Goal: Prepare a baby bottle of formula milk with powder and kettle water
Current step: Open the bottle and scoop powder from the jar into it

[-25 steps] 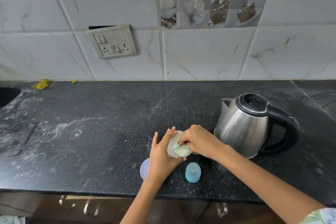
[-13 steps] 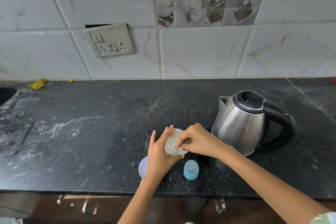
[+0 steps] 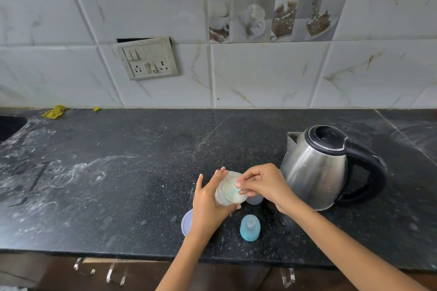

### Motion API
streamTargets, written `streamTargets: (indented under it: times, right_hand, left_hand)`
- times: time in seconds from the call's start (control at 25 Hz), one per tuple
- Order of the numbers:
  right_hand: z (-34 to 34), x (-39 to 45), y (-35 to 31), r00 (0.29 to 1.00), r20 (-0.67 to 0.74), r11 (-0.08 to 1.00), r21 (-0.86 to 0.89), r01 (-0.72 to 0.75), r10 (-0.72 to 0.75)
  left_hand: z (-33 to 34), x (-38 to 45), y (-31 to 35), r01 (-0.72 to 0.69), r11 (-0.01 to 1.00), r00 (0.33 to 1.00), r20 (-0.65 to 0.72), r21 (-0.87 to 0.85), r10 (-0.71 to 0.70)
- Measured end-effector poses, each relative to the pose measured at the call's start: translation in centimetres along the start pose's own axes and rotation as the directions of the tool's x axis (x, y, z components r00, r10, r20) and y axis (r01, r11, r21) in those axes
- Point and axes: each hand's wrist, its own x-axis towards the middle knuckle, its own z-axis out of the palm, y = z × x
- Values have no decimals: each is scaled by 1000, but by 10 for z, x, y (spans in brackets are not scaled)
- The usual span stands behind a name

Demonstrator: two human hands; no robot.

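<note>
My left hand point(image 3: 208, 203) grips a clear powder container point(image 3: 228, 190), tilted with its open mouth toward me and pale powder inside. At the container's mouth, the fingertips of my right hand point(image 3: 262, 184) pinch a small pale blue scoop point(image 3: 233, 192). Just under my right hand stands a clear baby bottle point(image 3: 255, 199), mostly hidden. A blue bottle cap point(image 3: 250, 228) lies on the black counter point(image 3: 118, 184) in front of it. The steel kettle point(image 3: 314, 168) with its black lid and handle stands to the right, spout toward the wall.
A round lavender lid point(image 3: 186, 222) lies on the counter under my left wrist. A sink edge point(image 3: 9, 125) and a yellow cloth point(image 3: 54, 111) are at the far left. A switch socket plate point(image 3: 146, 58) is on the tiled wall. Powder smears mark the counter's left part.
My right hand's fingertips have moved from deep over the container's mouth to its near rim, pinching the scoop. The container is tilted a little more. Kettle and cap have not moved.
</note>
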Motion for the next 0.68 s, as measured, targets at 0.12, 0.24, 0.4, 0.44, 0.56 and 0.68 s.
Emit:
streamTargets:
  times: [0.12,0.24,0.4,0.44,0.56,0.68]
  right_hand:
    - [-2,1,0,999,-27,995,97,-30,33]
    - [-6,2,1,996,-72,987,159,-37,49]
    - [-12,1,6,990,-121,972,229,-42,71]
    - [-12,1,9,989,-126,969,242,-46,78]
    - [-12,2,11,986,-141,961,271,-47,88]
    - [-9,5,10,985,-148,954,298,-42,89]
  left_hand:
    - [0,2,-1,19,1000,1000,-1,2,-19]
    - [-3,5,-1,43,999,999,-3,-21,-43]
    - [-9,8,0,75,996,997,-4,-49,-75]
    - [-10,10,-1,85,995,996,-2,-52,-85]
    - [-15,15,-6,142,986,990,20,-89,-141]
    - [-20,20,-12,219,955,975,78,-201,-208]
